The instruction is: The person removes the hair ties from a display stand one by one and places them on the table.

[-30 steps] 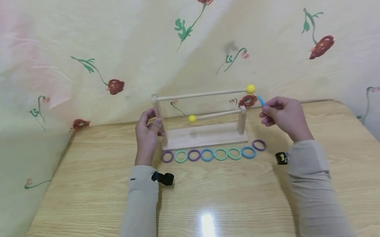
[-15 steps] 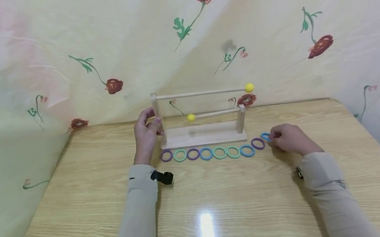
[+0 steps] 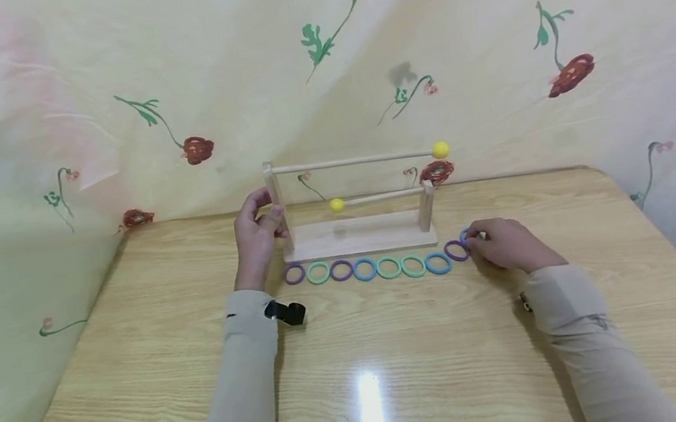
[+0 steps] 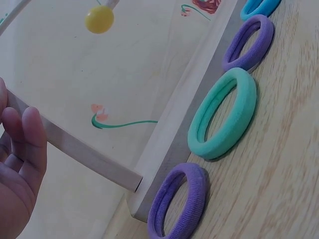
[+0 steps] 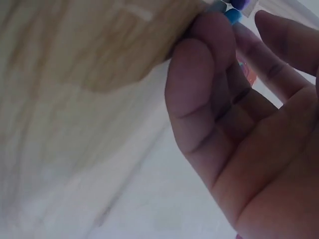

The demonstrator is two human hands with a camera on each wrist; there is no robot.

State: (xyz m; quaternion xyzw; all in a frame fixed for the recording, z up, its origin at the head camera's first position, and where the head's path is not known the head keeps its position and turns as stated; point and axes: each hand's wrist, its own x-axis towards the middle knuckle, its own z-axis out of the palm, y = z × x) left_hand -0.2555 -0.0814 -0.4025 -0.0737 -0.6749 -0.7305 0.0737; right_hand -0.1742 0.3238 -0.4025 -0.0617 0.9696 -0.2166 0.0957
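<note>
My left hand (image 3: 255, 239) grips the tall left post of a wooden stand (image 3: 359, 241), thumb in front; the left wrist view shows its fingers (image 4: 34, 134) at the post. Two horizontal rods with yellow ball ends (image 3: 440, 150) run between the stand's posts. At the right end of a row of hair ties, my right hand (image 3: 509, 243) touches a blue hair tie (image 3: 464, 235), partly hidden under the fingertips. In the right wrist view, the thumb (image 5: 289, 42) is apart from the curled fingers, with bits of blue and purple beyond them.
Several purple, green and blue hair ties lie in a row along the stand's front edge, from a purple one (image 3: 295, 274) to another purple one (image 3: 456, 251). A flowered cloth (image 3: 210, 76) hangs behind the wood-grain table (image 3: 443, 371).
My right hand has come down from beside the upper rod with the blue hair tie, laid it at the row's right end, and shifted it slightly left. The left hand stays on the post.
</note>
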